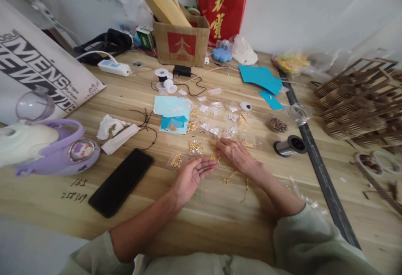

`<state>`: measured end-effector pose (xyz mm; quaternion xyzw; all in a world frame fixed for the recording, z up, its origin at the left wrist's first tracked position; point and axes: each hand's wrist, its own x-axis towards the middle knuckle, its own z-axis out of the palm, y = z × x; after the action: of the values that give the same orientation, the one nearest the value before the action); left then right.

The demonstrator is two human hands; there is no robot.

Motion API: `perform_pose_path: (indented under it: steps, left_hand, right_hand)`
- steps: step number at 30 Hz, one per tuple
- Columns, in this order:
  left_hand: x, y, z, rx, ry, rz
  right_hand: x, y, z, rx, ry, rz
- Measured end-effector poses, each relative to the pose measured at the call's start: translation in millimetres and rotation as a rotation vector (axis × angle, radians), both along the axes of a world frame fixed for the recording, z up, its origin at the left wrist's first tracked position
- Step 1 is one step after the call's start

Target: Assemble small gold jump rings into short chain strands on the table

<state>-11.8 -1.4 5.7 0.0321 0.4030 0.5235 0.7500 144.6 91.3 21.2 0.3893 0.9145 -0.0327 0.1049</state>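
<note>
My left hand point(191, 176) rests on its edge on the wooden table, palm turned inward, fingers stretched out and holding nothing. Beside its fingertips lie small gold pieces point(216, 160). My right hand point(234, 152) is closed, its fingers bent down to the tabletop near a bit of gold; whatever they pinch is too small or hidden. Below the right wrist trail thin gold chains point(231, 177). Close to my left hand are small clear bags of gold findings point(176, 160) and more gold beads point(195, 147). Bags of silvery pieces point(214, 131) lie just beyond my hands.
A black phone point(122, 182) and a purple bottle point(63, 149) are at left. Light blue cards point(171, 104) lie mid-table. At right stand a wire spool point(289, 146), a bag of mixed beads point(278, 125) and stacked wooden racks point(354, 99). A cardboard box point(182, 44) stands behind.
</note>
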Motion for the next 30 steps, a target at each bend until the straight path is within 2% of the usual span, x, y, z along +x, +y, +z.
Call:
perform_pose_path:
  steps: [6,12,16,21,24,27,30]
  left_hand:
    - [0.8,2.4,-0.5,-0.030,0.027,0.008]
    - [0.2,4.5,0.5,-0.052,0.041,0.031]
    - [-1.6,5.9,4.2,-0.065,0.051,0.056]
    - [-4.2,7.6,6.4,-0.064,0.055,0.103]
    - [-5.5,8.0,5.6,-0.058,0.054,0.129]
    - [-7.0,8.8,5.0,-0.045,0.051,0.148]
    - [-8.8,10.0,5.5,-0.031,0.052,0.166]
  right_hand:
    - [12.2,1.8,-1.2,0.015,0.001,-0.025]
    - [5.2,2.1,-0.1,0.006,0.067,-0.004]
    - [0.9,4.6,4.0,0.018,0.090,0.003]
    - [9.7,8.1,12.2,0.009,0.097,-0.039]
    - [14.5,2.3,14.6,-0.038,0.108,-0.015]
    - [14.2,-9.9,14.2,-0.083,0.121,0.070]
    - [12.1,-23.2,12.1,-0.059,0.078,0.115]
